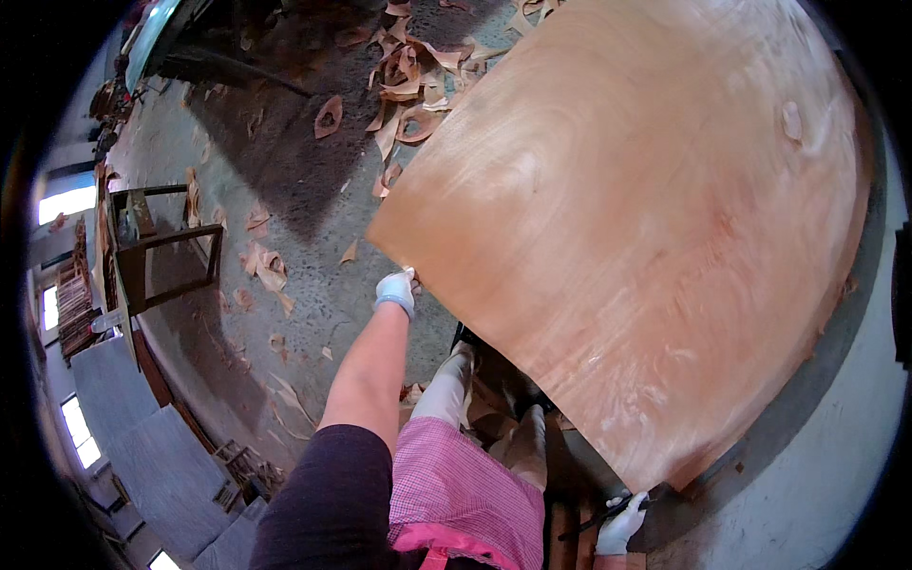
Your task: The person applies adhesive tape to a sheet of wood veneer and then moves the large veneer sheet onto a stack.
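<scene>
A large sheet of wood veneer (605, 228) fills the right half of the view, its near edge running diagonally past the person's legs. My left hand (399, 288), in a white glove, pinches that edge close to the sheet's left corner. At the lower right, my right hand (623, 524), also in a white glove, is at the sheet's near right corner beside a dark strap-like or handle-like thing (588, 526). Whether the right fingers are closed on the veneer or on the dark thing is not plain.
Torn veneer scraps (410, 71) lie heaped on the concrete floor (320, 299) beyond the sheet. A dark frame stand (174, 249) stands at the left, with large grey sheets (157, 463) below it. Under the near edge are more scraps and dark supports.
</scene>
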`<state>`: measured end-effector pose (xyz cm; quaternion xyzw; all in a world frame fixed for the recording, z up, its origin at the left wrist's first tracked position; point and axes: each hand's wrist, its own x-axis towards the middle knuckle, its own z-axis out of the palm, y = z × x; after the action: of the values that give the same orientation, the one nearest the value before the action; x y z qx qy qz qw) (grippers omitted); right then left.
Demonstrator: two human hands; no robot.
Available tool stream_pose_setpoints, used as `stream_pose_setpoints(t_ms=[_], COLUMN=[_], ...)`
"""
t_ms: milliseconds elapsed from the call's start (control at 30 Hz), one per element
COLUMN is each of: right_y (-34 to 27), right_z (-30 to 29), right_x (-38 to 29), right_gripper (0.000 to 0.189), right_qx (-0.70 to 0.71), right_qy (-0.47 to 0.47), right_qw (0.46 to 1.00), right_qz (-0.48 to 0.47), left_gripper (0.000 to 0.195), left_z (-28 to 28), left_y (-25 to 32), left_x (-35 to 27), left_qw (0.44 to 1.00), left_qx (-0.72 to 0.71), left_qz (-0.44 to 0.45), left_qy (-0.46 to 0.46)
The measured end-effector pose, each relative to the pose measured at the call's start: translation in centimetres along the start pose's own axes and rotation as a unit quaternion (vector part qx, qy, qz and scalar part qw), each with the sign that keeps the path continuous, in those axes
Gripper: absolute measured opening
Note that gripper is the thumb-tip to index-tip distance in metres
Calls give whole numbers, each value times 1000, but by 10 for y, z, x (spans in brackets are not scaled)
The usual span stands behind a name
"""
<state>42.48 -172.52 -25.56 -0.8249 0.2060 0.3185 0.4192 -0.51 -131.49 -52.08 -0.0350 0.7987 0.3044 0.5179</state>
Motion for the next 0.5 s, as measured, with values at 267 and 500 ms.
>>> stream_pose_setpoints(t_ms=[267,500], right_y=[27,22], right_z=[-10,8], right_x=[22,24], right_gripper=[32,33], right_qx=[-33,-41], right_qy=[13,-5], right_qw=[999,999], right_qz=[-27,-27], left_gripper=[23,43], left_z=[11,-19], left_y=[-7,3], left_x=[3,0], left_qw=[999,996], left_qx=[-9,-70], left_qz=[32,43], left_qy=[-40,-31])
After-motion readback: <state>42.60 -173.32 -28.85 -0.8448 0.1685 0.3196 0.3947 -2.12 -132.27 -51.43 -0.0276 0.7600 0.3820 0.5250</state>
